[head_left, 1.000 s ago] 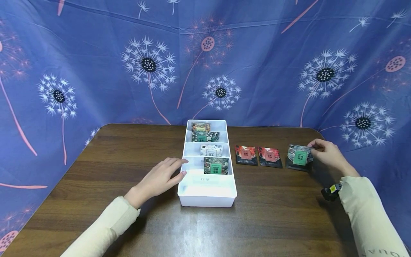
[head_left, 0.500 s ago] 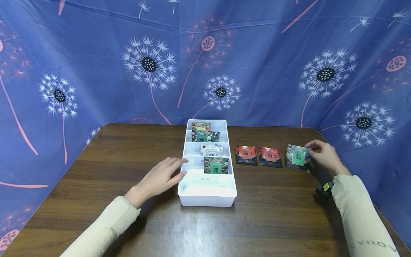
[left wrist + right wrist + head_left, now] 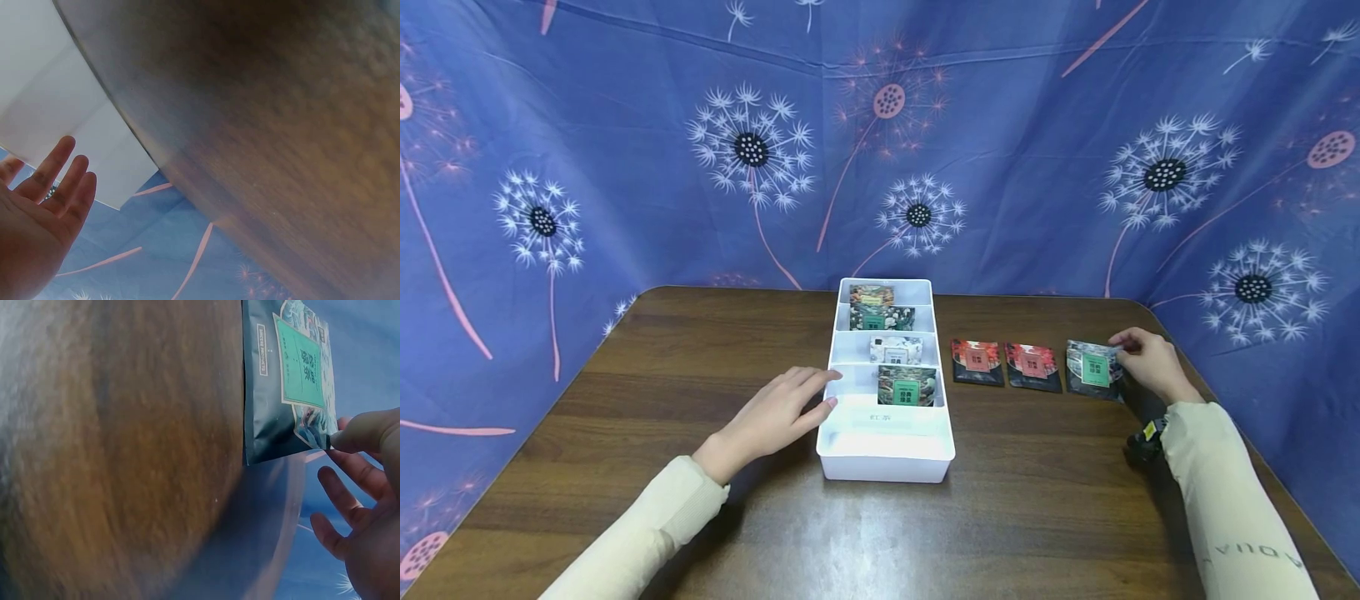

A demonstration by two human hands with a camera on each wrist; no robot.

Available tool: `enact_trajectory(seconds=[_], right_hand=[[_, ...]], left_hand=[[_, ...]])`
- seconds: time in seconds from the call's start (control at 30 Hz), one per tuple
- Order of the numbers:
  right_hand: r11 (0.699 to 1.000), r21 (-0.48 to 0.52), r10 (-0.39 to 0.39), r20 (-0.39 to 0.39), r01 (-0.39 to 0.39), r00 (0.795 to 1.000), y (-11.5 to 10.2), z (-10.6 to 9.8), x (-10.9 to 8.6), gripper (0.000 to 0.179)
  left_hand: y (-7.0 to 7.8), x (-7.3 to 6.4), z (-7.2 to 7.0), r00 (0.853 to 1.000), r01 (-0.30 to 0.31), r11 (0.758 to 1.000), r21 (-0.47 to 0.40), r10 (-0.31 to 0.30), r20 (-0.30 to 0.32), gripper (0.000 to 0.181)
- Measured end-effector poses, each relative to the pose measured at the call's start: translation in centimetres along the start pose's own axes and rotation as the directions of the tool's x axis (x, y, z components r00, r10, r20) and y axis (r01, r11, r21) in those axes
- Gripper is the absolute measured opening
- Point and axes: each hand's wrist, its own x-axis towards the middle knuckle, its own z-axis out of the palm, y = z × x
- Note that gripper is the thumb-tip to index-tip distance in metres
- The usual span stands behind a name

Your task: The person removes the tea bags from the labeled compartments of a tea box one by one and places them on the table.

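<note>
My right hand (image 3: 1152, 363) pinches the upper right corner of a dark tea sachet with a green label (image 3: 1092, 369), at the right of the table. In the right wrist view, thumb and forefinger hold the corner of that tea sachet (image 3: 290, 381) while the other fingers are spread loosely. My left hand (image 3: 769, 419) touches the left rim of a white divided box (image 3: 883, 471), its fingers extended. In the left wrist view the left hand (image 3: 44, 212) lies against the white box wall (image 3: 81, 119). Two red-labelled tea sachets (image 3: 977, 363) lie between the box and the green-labelled one.
Inside the box, single sachets stand in several compartments: a green-labelled one (image 3: 907, 386), a white one (image 3: 896, 350), a dark floral one (image 3: 882, 317) and an orange one (image 3: 871, 295). The front compartment carries a label. A blue dandelion cloth (image 3: 1015, 150) hangs behind the wooden table (image 3: 1037, 500).
My right hand and forearm have shifted a little left, and the green-labelled tea sachet has moved slightly left with them. The left hand and the box stay put.
</note>
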Motion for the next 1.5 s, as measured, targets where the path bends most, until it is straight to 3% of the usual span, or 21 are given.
enact_trajectory(seconds=[0.67, 0.93, 1.33, 1.5], right_hand=[[0.999, 0.030, 0.017, 0.056, -0.018, 0.998, -0.5, 0.3, -0.5, 0.028], [0.996, 0.069, -0.056, 0.046, 0.053, 0.997, -1.4, 0.2, -0.8, 0.029], [0.990, 0.068, -0.134, 0.132, 0.126, 0.982, -4.0, 0.8, -1.3, 0.029], [0.979, 0.070, -0.197, 0.130, 0.189, 0.972, -5.1, 1.4, -1.6, 0.028]], left_hand=[[0.0, 0.0, 0.0, 1.000, -0.009, 1.000, -0.001, 0.008, -0.012, 0.044], [-0.1, -0.1, 0.0, 1.000, -0.004, 1.000, -0.002, 0.004, -0.005, 0.050], [0.0, -0.1, 0.0, 1.000, 0.014, 1.000, -0.012, -0.014, 0.005, 0.048], [0.1, -0.1, 0.0, 1.000, 0.023, 1.000, -0.014, -0.023, 0.006, 0.045]])
